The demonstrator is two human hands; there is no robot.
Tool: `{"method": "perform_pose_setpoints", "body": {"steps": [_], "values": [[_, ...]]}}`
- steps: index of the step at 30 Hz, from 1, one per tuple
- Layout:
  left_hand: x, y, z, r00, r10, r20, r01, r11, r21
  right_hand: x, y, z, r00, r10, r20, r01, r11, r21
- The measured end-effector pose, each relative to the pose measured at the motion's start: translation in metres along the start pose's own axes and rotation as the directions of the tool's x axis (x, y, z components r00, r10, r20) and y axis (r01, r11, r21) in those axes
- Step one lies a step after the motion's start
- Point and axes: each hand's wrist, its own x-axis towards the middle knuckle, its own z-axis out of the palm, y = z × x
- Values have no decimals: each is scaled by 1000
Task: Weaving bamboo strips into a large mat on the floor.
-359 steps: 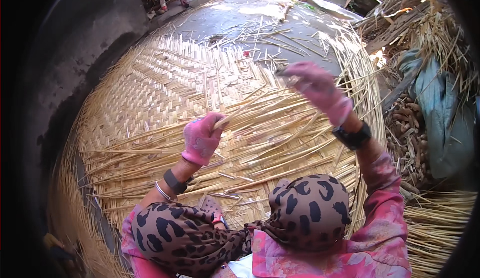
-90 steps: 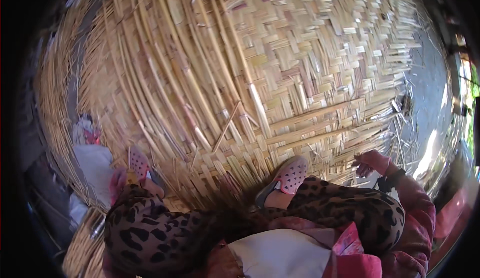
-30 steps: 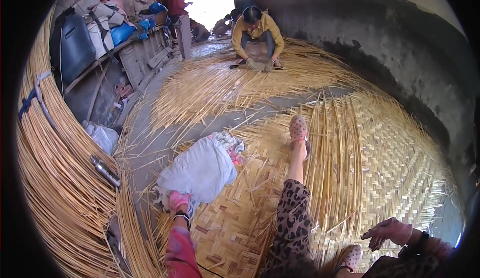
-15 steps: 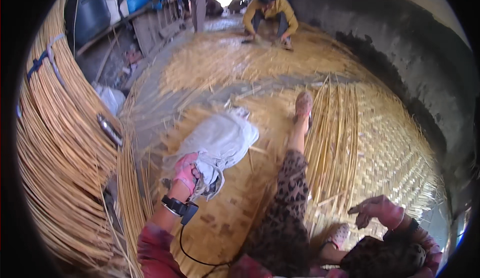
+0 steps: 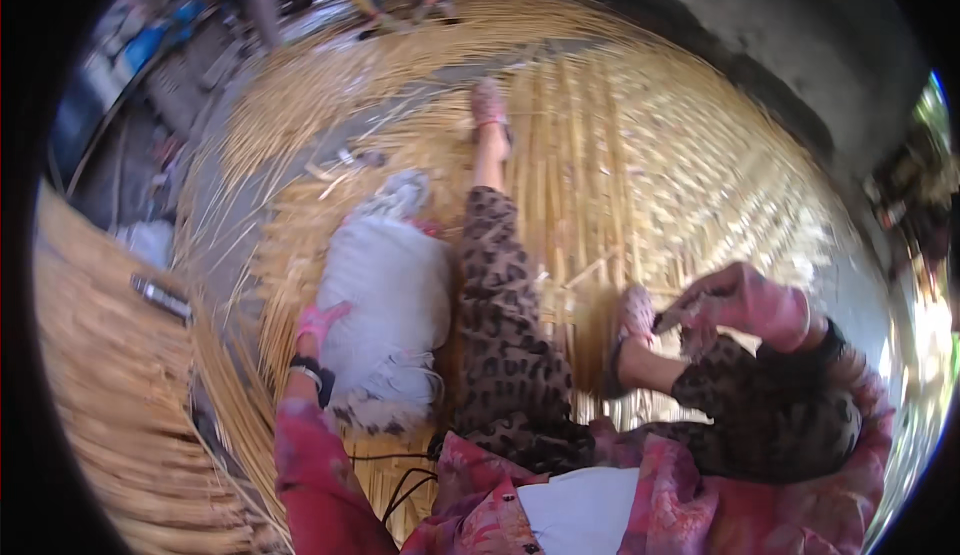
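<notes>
My left hand (image 5: 318, 325) in a pink glove grips the left side of a pale grey cloth bundle (image 5: 385, 295), which lies beside my outstretched leg (image 5: 500, 285) on a woven strip mat (image 5: 695, 175). My right hand (image 5: 735, 305), also pink-gloved with dark fingertips, hovers by my bent knee and pink dotted shoe (image 5: 635, 320). Its fingers are curved and blurred, so I cannot make out whether they hold anything. Long loose strips (image 5: 565, 145) lie over the mat beside my leg.
Stacked strips (image 5: 120, 375) and a silver flask (image 5: 160, 295) are at my left. A co-worker in yellow (image 5: 400, 0) crouches over another layer of strips (image 5: 330, 75). A cluttered shelf (image 5: 150, 55) lines the left side; a dark-stained wall (image 5: 760, 65) curves along the right.
Since the earliest frame, my view has swung from close weaving toward the room. Over the last second, my left hand has taken hold of the cloth bundle and drawn it closer beside my leg.
</notes>
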Motion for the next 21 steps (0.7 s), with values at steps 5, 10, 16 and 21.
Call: {"method": "perform_pose_setpoints", "body": {"steps": [5, 10, 16, 21], "values": [[-32, -8, 2, 999, -26, -41, 1, 857, -515, -25, 5, -15, 967, -237, -89, 238, 971, -1], [-31, 53, -37, 962, -229, -146, -39, 418, -908, -25, 8, -41, 928, -348, -135, 337, 936, -100], [-38, 110, -101, 961, 61, -268, -260, 524, -811, -51, 13, -103, 616, -535, -579, 592, 799, -108], [-94, 204, -174, 900, 154, -407, -433, 409, -803, -62, 50, -131, 544, -600, -587, 692, 716, -91]]}}
